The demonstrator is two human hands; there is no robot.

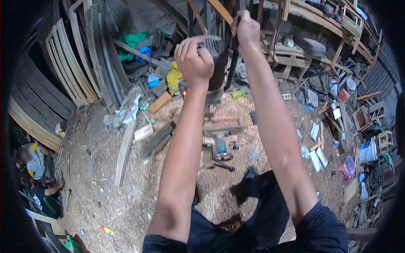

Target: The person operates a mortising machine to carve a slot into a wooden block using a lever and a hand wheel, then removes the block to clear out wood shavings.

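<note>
My left hand [194, 61] rests with curled fingers over the edge of a dark upright machine housing [220, 69] that has a vented grey top. Beside it and higher up, my right hand [247, 31] is closed near a dark upright bar [233, 63]; what lies inside the fingers is hidden. A slanting wooden strip [221, 11] ends close to the right hand. Below the housing, a green-bodied tool with a round metal disc [222, 155] lies near a rectangular frame [223, 125].
Curved wooden pieces [63, 63] lean at the left. Timber offcuts [157, 141] lie on the shavings-covered floor [105, 168]. Clutter, a white bucket [368, 151] and small wooden frames [362, 118] crowd the right. Another person [38, 164] is at the far left.
</note>
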